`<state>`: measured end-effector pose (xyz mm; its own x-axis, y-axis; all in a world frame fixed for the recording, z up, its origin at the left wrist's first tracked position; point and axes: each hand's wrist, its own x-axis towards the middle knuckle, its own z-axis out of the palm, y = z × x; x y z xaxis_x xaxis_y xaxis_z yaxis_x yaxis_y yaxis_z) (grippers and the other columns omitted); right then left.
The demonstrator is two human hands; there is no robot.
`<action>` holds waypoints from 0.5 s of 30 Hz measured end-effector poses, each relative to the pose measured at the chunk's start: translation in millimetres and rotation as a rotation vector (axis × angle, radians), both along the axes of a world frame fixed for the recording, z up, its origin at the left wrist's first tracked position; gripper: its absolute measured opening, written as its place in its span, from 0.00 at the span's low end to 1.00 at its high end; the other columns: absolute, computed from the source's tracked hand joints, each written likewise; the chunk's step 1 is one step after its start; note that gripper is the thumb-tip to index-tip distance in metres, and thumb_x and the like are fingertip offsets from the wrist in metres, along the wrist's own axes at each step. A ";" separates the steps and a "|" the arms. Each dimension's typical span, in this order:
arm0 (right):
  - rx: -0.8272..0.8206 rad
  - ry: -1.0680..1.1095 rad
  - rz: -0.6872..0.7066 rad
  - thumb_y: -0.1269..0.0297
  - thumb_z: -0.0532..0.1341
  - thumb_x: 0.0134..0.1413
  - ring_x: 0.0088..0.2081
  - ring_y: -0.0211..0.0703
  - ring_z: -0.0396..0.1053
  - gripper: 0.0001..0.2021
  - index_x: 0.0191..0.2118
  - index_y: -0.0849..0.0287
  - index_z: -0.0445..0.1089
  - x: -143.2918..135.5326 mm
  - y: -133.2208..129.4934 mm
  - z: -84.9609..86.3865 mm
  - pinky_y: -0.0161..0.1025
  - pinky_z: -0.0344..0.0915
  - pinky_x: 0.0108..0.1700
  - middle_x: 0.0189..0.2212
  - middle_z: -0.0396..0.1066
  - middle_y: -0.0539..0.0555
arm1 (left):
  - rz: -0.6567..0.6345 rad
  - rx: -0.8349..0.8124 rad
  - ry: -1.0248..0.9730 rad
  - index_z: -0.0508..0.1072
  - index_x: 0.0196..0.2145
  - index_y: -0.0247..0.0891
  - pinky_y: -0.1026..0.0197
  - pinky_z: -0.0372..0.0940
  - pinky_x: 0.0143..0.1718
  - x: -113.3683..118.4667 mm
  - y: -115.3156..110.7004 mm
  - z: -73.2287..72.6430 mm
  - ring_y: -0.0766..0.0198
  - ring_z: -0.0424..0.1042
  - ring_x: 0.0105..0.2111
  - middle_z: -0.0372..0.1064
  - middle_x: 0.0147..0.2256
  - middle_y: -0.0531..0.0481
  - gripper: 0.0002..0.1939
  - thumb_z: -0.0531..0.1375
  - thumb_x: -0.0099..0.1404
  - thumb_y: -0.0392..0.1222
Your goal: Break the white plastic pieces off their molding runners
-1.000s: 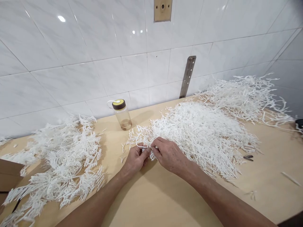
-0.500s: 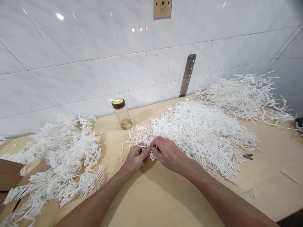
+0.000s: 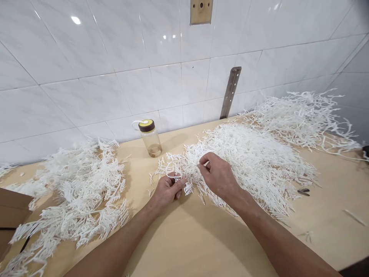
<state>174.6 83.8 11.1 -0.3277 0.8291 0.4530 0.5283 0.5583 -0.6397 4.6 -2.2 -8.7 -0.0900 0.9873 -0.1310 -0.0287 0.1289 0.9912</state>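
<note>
In the head view my left hand [image 3: 166,191] is closed, thumb against fingers, on a thin white plastic strand [image 3: 174,177] that curves up in a loop above the fingertips. My right hand [image 3: 218,174] is raised to the right of it, over the near left part of a large heap of short, branched white plastic pieces [image 3: 253,161]. Its thumb and forefinger are pinched together; whatever may be between them is too small to make out. Some loose white bits lie just beyond the left hand.
Another heap of white branched pieces [image 3: 83,184] covers the table's left side, beside a cardboard box [image 3: 14,207]. A clear bottle [image 3: 151,142] stands near the tiled wall. Longer white strands [image 3: 302,119] lie at the back right. A small dark metal tool [image 3: 303,192] rests by the heap.
My right hand has parted from the left and moved right and slightly up, over the heap. My left hand stays in place with the strand. The view has shifted slightly.
</note>
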 end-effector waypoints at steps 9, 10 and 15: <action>-0.401 0.034 0.336 0.62 0.58 0.58 0.20 0.34 0.61 0.07 0.35 0.56 0.72 -12.2 -20.2 -0.7 0.34 0.58 0.23 0.24 0.70 0.48 | 0.061 0.013 -0.066 0.64 0.30 0.38 0.69 0.42 0.15 -5.0 3.4 -3.1 0.75 0.48 0.13 0.56 0.13 0.61 0.22 0.66 0.57 0.59; -0.370 0.038 0.336 0.63 0.59 0.57 0.22 0.35 0.62 0.06 0.33 0.57 0.72 -12.8 -20.1 -1.1 0.34 0.59 0.25 0.25 0.71 0.48 | 0.070 0.010 -0.076 0.63 0.30 0.38 0.69 0.42 0.14 -4.7 3.8 -3.0 0.75 0.48 0.13 0.56 0.13 0.61 0.23 0.66 0.56 0.59; -0.392 0.049 0.325 0.64 0.60 0.56 0.24 0.35 0.63 0.06 0.33 0.57 0.73 -15.3 -20.3 -3.0 0.33 0.59 0.27 0.25 0.71 0.48 | 0.097 -0.004 -0.101 0.63 0.30 0.38 0.70 0.42 0.14 -2.9 4.6 -2.2 0.75 0.49 0.13 0.55 0.13 0.61 0.23 0.66 0.55 0.60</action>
<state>159.3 63.5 8.1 -0.5828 0.7986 0.1502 0.3311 0.4021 -0.8536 1.7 2.4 -10.9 -0.1715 0.9740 -0.1480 -0.1405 0.1245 0.9822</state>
